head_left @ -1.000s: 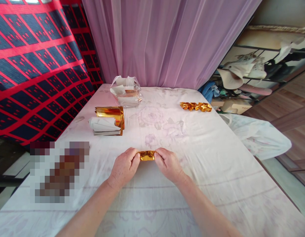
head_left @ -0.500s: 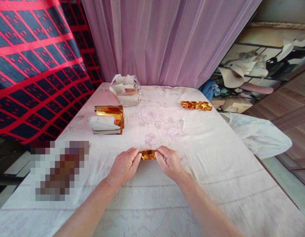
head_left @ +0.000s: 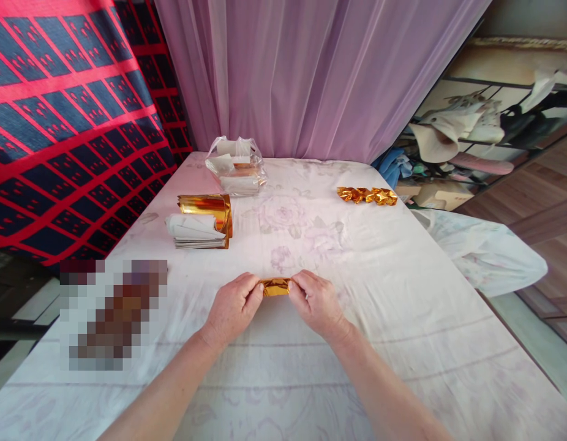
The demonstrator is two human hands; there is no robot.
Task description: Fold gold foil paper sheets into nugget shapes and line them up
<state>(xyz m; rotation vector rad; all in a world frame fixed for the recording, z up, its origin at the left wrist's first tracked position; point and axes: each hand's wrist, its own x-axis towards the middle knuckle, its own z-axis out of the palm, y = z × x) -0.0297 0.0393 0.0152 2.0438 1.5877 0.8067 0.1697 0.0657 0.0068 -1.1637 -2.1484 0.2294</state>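
Note:
Between my two hands, just above the middle of the cloth-covered table, is a folded piece of gold foil paper [head_left: 276, 286]. My left hand [head_left: 234, 307] pinches its left end, thumb on the near side. The right end is gripped the same way by my right hand [head_left: 318, 304]. Both ends of the foil are hidden under the fingers. Beyond my left hand lies a curled stack of gold foil sheets with white backs [head_left: 203, 222]. Farther off to the right sit several crumpled, shaped gold foil pieces [head_left: 367, 195] in a row.
A clear plastic bag [head_left: 237, 166] with more paper in it stands at the table's far left. A blurred-out patch [head_left: 120, 315] covers something near the left edge. A white plastic bag [head_left: 495, 251] hangs off the right side, below shelves with shoes and caps [head_left: 437, 141]. A purple curtain [head_left: 288, 79] closes the back.
Both hands keep their hold on the gold foil paper and barely move. The foil's front looks slightly smoother. The whole view has shifted a little.

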